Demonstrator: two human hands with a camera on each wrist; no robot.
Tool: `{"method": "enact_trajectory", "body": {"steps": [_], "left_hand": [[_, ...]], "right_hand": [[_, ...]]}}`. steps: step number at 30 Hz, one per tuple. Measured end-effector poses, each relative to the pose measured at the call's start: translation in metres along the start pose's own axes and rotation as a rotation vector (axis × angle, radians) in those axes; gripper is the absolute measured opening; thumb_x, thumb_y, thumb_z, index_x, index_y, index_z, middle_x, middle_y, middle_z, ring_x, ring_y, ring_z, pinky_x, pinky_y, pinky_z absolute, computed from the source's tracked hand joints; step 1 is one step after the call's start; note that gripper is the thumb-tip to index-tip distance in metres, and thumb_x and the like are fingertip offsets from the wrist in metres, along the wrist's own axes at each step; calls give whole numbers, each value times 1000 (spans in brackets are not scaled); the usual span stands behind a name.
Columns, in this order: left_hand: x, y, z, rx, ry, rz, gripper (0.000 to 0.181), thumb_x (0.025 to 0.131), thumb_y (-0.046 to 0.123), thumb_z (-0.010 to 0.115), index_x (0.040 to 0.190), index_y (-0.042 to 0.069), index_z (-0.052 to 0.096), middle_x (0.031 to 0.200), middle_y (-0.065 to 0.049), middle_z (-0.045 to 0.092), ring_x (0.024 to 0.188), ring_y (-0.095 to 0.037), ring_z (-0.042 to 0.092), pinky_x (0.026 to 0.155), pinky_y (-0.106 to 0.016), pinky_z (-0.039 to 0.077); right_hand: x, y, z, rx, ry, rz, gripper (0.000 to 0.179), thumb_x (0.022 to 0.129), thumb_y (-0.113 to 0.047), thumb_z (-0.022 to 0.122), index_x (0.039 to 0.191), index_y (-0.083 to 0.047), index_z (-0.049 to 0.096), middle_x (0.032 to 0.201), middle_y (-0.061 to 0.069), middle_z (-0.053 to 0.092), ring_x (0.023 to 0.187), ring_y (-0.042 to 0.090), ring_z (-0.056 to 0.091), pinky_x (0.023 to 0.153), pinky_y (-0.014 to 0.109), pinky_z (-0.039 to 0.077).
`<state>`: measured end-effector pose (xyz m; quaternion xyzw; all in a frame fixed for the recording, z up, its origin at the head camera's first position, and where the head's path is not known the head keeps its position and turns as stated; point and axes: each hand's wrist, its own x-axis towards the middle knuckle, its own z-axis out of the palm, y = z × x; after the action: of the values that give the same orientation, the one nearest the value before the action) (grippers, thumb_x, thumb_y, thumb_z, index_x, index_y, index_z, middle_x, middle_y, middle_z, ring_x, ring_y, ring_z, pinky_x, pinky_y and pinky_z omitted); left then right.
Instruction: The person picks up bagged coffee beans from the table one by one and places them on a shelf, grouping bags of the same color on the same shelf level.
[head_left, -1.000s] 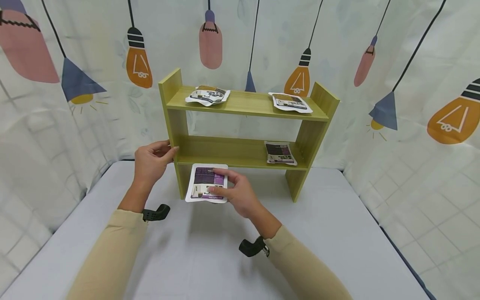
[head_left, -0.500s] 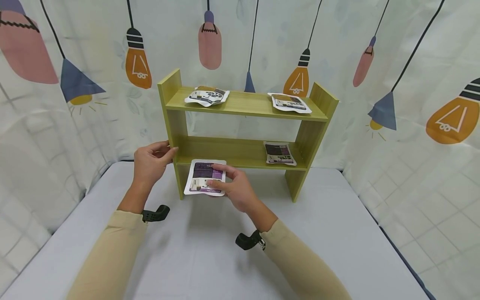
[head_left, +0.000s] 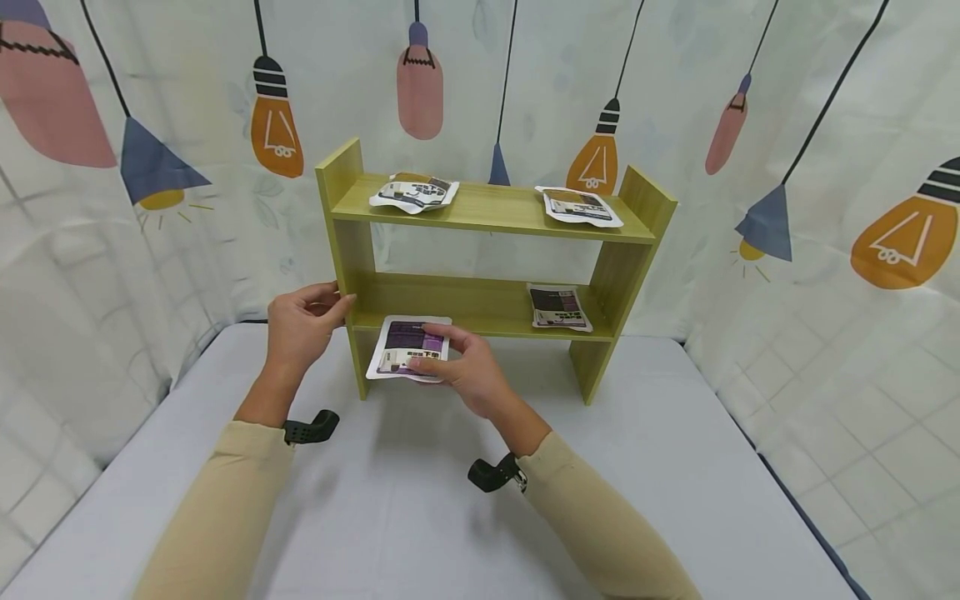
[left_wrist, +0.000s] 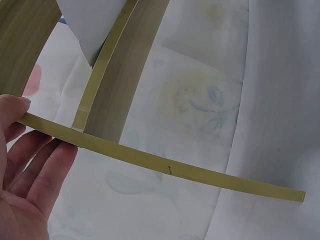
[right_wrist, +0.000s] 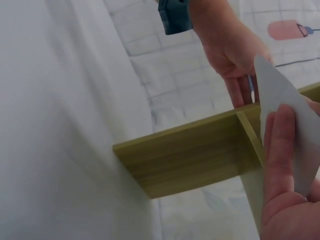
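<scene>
My left hand (head_left: 303, 327) grips the left side panel of a yellow-green wooden shelf rack (head_left: 465, 287), thumb on the front edge and fingers behind, as the left wrist view shows with the side panel (left_wrist: 165, 165). In my right hand (head_left: 476, 375) is a flat white-edged pouch (head_left: 401, 342) with a purple and cream print, pinched at its right side, thumb on top. The pouch overlaps the front edge of the lower board at its left end. Its plain pale back (right_wrist: 282, 95) shows in the right wrist view, with my right fingers (right_wrist: 282, 135) under it.
Two similar pouches lie on the upper board, one at the left (head_left: 415, 192) and one at the right (head_left: 579, 206). Another dark-printed pouch (head_left: 558, 307) lies at the lower board's right end. The rack stands on a white-covered table (head_left: 420, 517) before a lamp-patterned curtain (head_left: 337, 100).
My right hand has moved the pouch forward and slightly up, to the front edge of the lower board. The left hand has kept its grip on the side panel.
</scene>
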<state>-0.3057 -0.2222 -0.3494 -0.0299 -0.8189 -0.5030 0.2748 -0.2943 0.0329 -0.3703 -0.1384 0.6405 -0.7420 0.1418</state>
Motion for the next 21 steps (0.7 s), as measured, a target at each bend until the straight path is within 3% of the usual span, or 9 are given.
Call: {"method": "enact_trajectory", "body": {"steps": [7, 10, 15, 21], "left_hand": [[-1, 0, -1, 7, 2, -4, 46, 94, 35, 75, 129, 5, 71, 112, -22, 76, 78, 11, 64, 69, -7, 55], [-1, -1, 0, -3, 3, 1, 46, 94, 33, 76, 129, 5, 71, 111, -23, 76, 76, 12, 63, 68, -7, 55], [-1, -1, 0, -18, 6, 8, 45, 93, 31, 76, 129, 4, 71, 110, -24, 75, 75, 13, 63, 67, -8, 55], [0, -1, 0, -15, 6, 5, 45, 93, 31, 76, 129, 5, 71, 110, -24, 75, 76, 12, 64, 67, -8, 55]], "right_hand": [[0, -3, 2, 7, -35, 2, 71, 80, 12, 80, 144, -13, 60, 147, 12, 42, 94, 24, 70, 85, 44, 63], [-1, -5, 3, -46, -34, -2, 74, 79, 10, 82, 144, -15, 59, 151, 11, 40, 96, 22, 68, 84, 36, 64], [-1, -8, 3, -133, -45, -2, 78, 78, 5, 84, 147, -17, 56, 153, 10, 43, 97, 18, 66, 81, 24, 60], [-1, -11, 4, -148, -61, 20, 85, 77, 7, 84, 151, -17, 51, 143, 13, 52, 95, 18, 68, 82, 25, 59]]}}
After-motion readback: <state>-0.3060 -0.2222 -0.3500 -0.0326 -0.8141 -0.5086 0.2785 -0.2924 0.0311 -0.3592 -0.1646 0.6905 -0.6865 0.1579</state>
